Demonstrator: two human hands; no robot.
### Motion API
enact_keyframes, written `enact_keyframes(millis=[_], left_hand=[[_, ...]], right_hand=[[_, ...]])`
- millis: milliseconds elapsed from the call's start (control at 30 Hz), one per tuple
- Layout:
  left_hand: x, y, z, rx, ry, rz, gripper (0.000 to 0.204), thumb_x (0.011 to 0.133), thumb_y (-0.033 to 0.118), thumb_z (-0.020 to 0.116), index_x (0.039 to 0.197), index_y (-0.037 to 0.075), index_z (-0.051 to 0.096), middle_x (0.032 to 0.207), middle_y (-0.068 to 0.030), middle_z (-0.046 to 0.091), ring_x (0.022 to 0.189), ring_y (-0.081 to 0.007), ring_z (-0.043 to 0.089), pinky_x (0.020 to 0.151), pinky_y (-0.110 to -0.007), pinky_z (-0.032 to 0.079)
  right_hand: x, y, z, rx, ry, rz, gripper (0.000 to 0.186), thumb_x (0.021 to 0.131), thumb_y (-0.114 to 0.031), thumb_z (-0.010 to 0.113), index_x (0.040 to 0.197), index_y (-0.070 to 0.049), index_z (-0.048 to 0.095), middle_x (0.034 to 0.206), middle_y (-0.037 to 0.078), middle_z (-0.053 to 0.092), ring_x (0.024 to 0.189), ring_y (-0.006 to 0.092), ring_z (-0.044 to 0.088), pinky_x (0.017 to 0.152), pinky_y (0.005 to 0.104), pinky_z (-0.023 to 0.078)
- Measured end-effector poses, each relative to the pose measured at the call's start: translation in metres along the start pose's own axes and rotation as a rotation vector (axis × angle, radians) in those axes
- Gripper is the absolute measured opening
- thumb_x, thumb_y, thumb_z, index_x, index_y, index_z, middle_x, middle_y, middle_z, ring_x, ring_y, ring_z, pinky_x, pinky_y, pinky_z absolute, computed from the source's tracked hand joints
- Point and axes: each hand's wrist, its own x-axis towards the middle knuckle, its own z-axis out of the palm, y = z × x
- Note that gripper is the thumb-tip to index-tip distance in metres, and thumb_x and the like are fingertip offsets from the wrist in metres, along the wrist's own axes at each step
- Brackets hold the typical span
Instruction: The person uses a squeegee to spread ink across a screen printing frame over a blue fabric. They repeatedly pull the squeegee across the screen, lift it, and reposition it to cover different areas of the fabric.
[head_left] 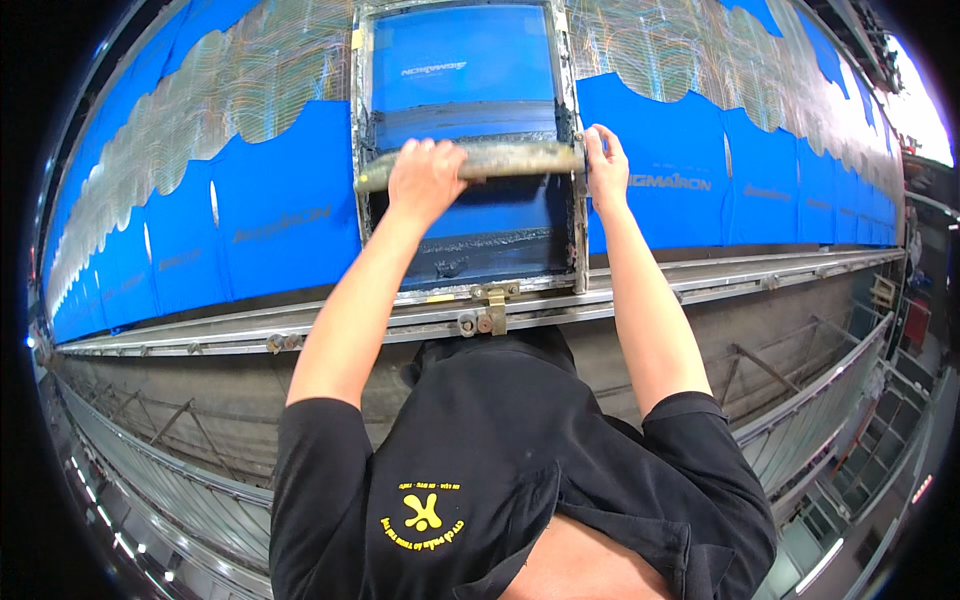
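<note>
My left hand [428,180] is wrapped around the worn, pale handle of a squeegee [520,158], toward its left end. The squeegee lies crosswise over a screen printing frame [582,235], nearly spanning its width. Dark ink [450,262] is smeared over the mesh in front of the squeegee and in a band behind it. My right hand [607,170] grips the right side bar of the frame, close to the squeegee's right end. Part of its fingers is hidden against the bar. Blue fabric [460,50] shows through the mesh.
Blue fabric pieces [660,150] lie in a row along the long table, left and right of the frame. Behind them the shiny table surface [290,70] shows. A metal rail [400,318] with a bracket [496,310] runs along the near edge. Railings [160,440] stand lower down.
</note>
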Motion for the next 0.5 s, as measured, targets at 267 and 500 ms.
enact_keyframes(millis=[267, 500], left_hand=[[-0.138, 0.098, -0.009, 0.022, -0.013, -0.040, 0.059, 0.061, 0.016, 0.091, 0.117, 0.015, 0.072, 0.109, -0.0017, 0.072, 0.101, -0.0238, 0.068, 0.089, -0.040, 0.050], [-0.116, 0.081, -0.024, 0.013, -0.118, -0.025, 0.037, 0.070, 0.023, 0.090, 0.103, 0.015, 0.074, 0.095, -0.0032, 0.071, 0.095, -0.0259, 0.068, 0.087, -0.043, 0.049]], right_hand=[[0.010, 0.020, 0.009, -0.009, 0.026, -0.065, 0.053, 0.098, -0.047, 0.073, 0.136, -0.010, 0.070, 0.111, 0.013, 0.076, 0.096, 0.0213, 0.069, 0.088, 0.0353, 0.054], [0.004, 0.011, 0.012, -0.069, -0.006, -0.208, 0.056, 0.100, -0.049, 0.070, 0.139, -0.007, 0.066, 0.132, 0.019, 0.072, 0.121, 0.0296, 0.070, 0.103, 0.0414, 0.053]])
